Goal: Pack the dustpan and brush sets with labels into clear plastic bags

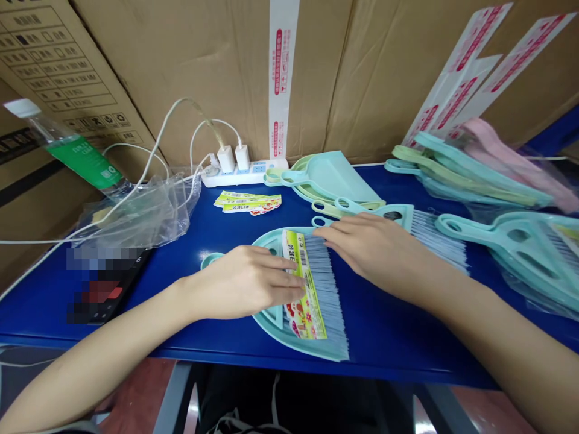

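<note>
A teal dustpan [294, 348] lies on the blue table with a grey-bristled brush [329, 283] set in it. Across the brush runs a yellow-green label [313, 310]. My left hand [253, 283] rests over the brush and label, its fingers stretched out and lying on the label. At the dustpan's upper right edge is my right hand [366, 244], palm down, fingers extended near the brush top; whether its fingertips touch is unclear. Beyond my right hand, another teal brush [436, 238] lies partly covered by that hand.
Stacked dustpans [341, 178] lie behind, beside loose labels [248, 203] and a power strip [246, 173]. Bagged sets [529, 247] and more dustpans [479, 169] are at right. At left are a bottle [81, 157], plastic bags [158, 211], cables and a phone [113, 295].
</note>
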### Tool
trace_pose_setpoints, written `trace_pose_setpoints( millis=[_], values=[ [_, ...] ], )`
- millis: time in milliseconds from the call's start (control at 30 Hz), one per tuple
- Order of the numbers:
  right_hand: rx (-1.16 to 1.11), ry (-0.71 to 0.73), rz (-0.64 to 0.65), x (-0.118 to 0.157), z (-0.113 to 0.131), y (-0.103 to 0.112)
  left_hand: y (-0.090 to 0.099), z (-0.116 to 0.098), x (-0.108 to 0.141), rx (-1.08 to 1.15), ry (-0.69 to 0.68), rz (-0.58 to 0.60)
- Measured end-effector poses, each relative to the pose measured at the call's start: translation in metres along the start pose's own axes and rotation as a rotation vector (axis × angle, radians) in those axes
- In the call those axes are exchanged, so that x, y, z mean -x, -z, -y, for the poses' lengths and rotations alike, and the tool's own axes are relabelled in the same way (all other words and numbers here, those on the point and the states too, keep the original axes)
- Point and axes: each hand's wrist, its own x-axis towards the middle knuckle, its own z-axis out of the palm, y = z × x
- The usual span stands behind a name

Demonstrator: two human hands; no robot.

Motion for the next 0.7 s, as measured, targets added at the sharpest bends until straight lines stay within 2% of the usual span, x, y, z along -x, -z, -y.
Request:
trace_pose_setpoints(
  millis=[200,700],
  values=[
    [-0.007,-0.009,0.029,-0.0001,0.0012,0.0017,-0.0033,0.0014,0.0007,0.066,0.017,0.078],
    [-0.027,0.046,-0.015,0.0008,0.0044,0.0013,-0.0036,-0.0014,-0.0010,0.241,0.079,0.121]
  ],
)
